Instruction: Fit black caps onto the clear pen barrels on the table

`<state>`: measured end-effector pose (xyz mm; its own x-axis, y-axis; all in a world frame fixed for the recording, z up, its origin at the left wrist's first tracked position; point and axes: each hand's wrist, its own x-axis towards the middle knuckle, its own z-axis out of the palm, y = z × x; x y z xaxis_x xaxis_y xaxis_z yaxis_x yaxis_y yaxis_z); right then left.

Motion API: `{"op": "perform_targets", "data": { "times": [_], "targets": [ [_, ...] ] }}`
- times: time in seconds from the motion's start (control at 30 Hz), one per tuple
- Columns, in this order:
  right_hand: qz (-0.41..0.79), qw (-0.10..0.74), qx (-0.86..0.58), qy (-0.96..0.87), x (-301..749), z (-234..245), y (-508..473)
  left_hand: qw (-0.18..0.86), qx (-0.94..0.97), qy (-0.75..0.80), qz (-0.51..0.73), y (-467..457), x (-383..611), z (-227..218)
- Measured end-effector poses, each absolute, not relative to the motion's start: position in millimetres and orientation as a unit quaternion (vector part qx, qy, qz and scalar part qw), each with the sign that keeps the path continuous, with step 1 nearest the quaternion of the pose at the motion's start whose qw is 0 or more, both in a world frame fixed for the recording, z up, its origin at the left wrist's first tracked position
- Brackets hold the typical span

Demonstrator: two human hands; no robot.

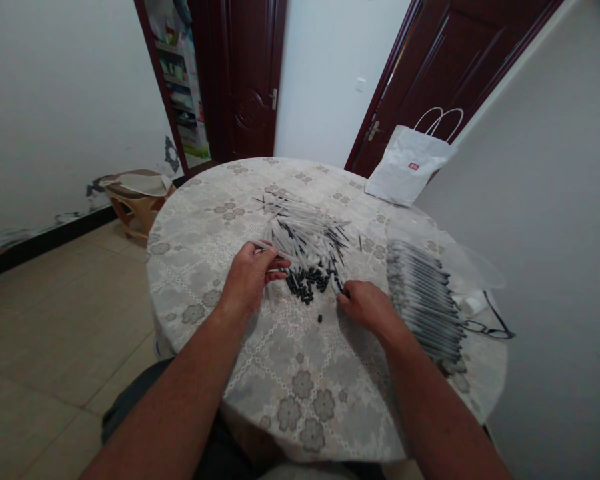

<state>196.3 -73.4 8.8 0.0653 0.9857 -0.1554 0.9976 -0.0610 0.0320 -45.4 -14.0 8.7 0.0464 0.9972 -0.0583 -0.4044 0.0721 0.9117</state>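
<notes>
A loose heap of white pen tubes point(305, 230) lies in the middle of a round table point(300, 373) covered with a flowered cloth. Small black caps point(307, 280) are scattered at the heap's near edge. My left hand point(253, 273) is closed around several white tubes at the left side of the heap. My right hand point(365, 307) rests on the cloth just right of the black caps, its fingers curled in a pinch; what they hold is too small to see. A neat row of assembled pens point(423, 300) lies to its right.
A white paper bag point(405, 170) with handles stands at the table's far right against the wall. Black-framed glasses point(490, 327) and clear plastic lie at the right edge. A low wooden stool point(137, 197) stands on the tiled floor at left. Two dark doors are behind.
</notes>
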Motion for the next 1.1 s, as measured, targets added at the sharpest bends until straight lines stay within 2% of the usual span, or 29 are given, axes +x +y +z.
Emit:
{"op": "perform_targets", "data": {
  "times": [0.27,0.43,0.63,1.1],
  "targets": [
    [-0.011,0.02,0.743,0.669,209,17,-71,0.622,0.376,0.402,0.557,-13,-45,7],
    [-0.074,-0.023,0.689,0.72,220,9,-65,0.623,0.379,0.4,0.555,-13,-46,7],
    [-0.022,-0.084,0.764,0.64,227,-7,-56,0.623,0.383,0.396,0.555,-13,-47,7],
    [-0.042,-0.111,0.748,0.653,231,-23,-47,0.636,0.369,0.382,0.559,-14,-46,7]
  ]
}}
